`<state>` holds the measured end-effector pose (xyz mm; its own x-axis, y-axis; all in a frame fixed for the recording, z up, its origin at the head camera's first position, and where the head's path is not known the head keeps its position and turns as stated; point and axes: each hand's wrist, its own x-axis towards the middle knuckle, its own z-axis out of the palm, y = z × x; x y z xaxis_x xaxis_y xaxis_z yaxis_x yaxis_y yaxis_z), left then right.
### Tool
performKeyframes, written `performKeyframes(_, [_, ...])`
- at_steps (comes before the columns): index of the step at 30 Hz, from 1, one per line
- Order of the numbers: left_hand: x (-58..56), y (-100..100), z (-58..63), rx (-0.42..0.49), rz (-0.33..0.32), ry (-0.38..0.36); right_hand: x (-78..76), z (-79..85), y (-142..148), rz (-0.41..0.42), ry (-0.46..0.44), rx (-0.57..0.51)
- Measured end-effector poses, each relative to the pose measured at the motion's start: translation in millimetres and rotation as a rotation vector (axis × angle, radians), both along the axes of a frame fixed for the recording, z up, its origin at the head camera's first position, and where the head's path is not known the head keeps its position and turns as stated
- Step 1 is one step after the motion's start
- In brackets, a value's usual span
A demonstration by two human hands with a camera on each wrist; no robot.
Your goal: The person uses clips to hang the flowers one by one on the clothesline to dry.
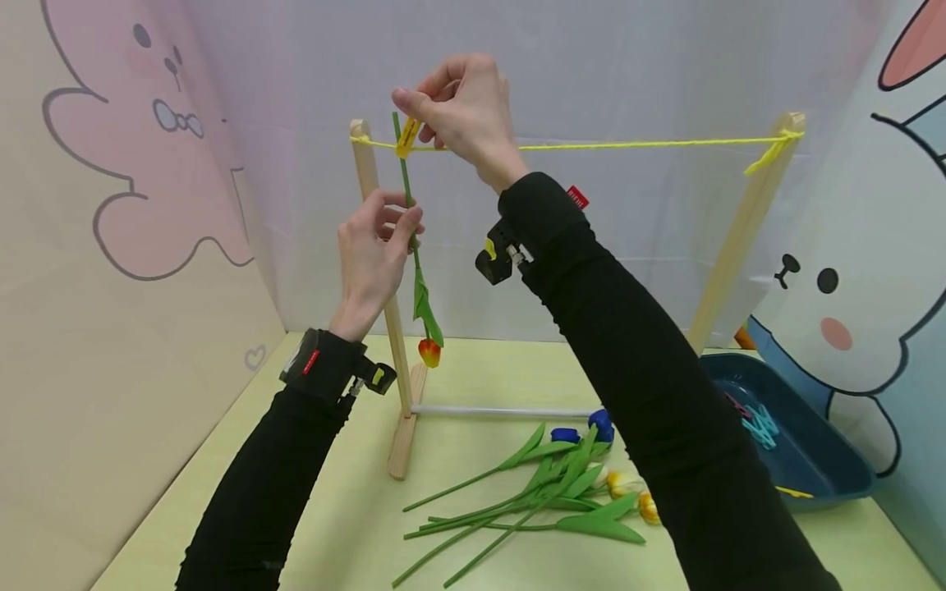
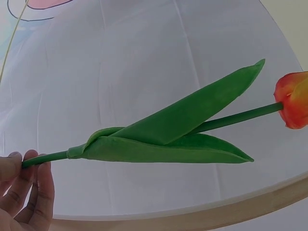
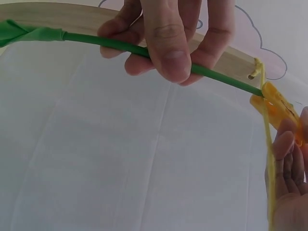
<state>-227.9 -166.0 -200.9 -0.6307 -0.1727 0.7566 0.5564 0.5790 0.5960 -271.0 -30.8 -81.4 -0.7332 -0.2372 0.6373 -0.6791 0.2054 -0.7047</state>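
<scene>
An artificial tulip (image 1: 429, 352) with an orange-yellow bloom hangs head down near the left post. My left hand (image 1: 372, 256) pinches its green stem between thumb and fingers; the left wrist view shows the leaves (image 2: 163, 147) beyond the fingertips. Higher up, my right hand (image 1: 470, 111) holds the handle end of a yellow clothespin (image 1: 407, 138). In the right wrist view, the jaws of this clothespin (image 3: 275, 106) stand at the yellow string (image 3: 269, 163), with the stem's upper part between them.
The yellow string (image 1: 628, 146) spans two wooden posts (image 1: 746, 230), joined low down by a white rod (image 1: 502, 410). Several tulips (image 1: 547, 484) lie on the table (image 1: 332, 509). At right, partly behind my right sleeve, a dark blue basin (image 1: 828, 460) contains clothespins (image 1: 761, 427).
</scene>
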Motion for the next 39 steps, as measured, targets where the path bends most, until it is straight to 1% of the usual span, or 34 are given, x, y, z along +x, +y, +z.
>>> performKeyframes(6, [-0.9,2,0.7,0.005,-0.007,-0.008,-2.2,-0.5,4,0.029,-0.034,-0.007])
performKeyframes(11, [-1.2,2,1.3,0.000,-0.008,-0.002,-2.9,0.8,7,0.038,-0.022,0.009])
performKeyframes(15, [-0.9,2,0.8,-0.017,0.015,0.010,-0.2,1.2,10,0.007,0.014,0.072])
performKeyframes(18, [2.4,3,-0.6,-0.029,0.058,0.048,1.4,-4.8,14,-0.020,0.117,0.111])
performKeyframes(19, [4.3,4,-1.7,-0.034,0.072,0.071,-8.4,-11.6,15,-0.001,0.162,0.080])
performKeyframes(21, [9.1,8,-5.6,-0.045,0.106,0.135,-6.5,-21.2,21,0.011,0.257,0.056])
performKeyframes(23, [16.6,14,-11.0,-0.067,0.122,0.220,-0.4,-33.6,31,0.025,0.350,0.025])
performKeyframes(25, [25.3,21,-18.8,-0.104,0.120,0.294,8.3,-48.2,43,0.050,0.412,0.009])
performKeyframes(26, [29.7,25,-23.5,-0.123,0.111,0.320,24.2,-53.6,51,0.041,0.426,0.037])
performKeyframes(28, [38.6,30,-34.2,-0.165,0.061,0.334,35.5,-73.1,67,0.075,0.417,0.064])
performKeyframes(29, [42.4,31,-40.7,-0.188,0.028,0.321,40.3,-84.5,75,0.097,0.397,0.085])
performKeyframes(32, [51.7,32,-63.5,-0.227,-0.086,0.237,50.8,-124.5,102,0.174,0.263,0.137])
performKeyframes(33, [54.2,31,-71.9,-0.237,-0.120,0.202,28.4,-159.0,115,0.226,0.228,0.142])
performKeyframes(34, [56.3,30,-80.7,-0.245,-0.148,0.171,30.7,-172.6,124,0.240,0.184,0.157])
performKeyframes(36, [59.5,26,-98.2,-0.260,-0.192,0.107,34.2,-198.4,140,0.239,0.115,0.181])
performKeyframes(39, [61.2,21,-123.5,-0.302,-0.241,-0.003,41.4,-228.6,159,0.187,0.069,0.225])
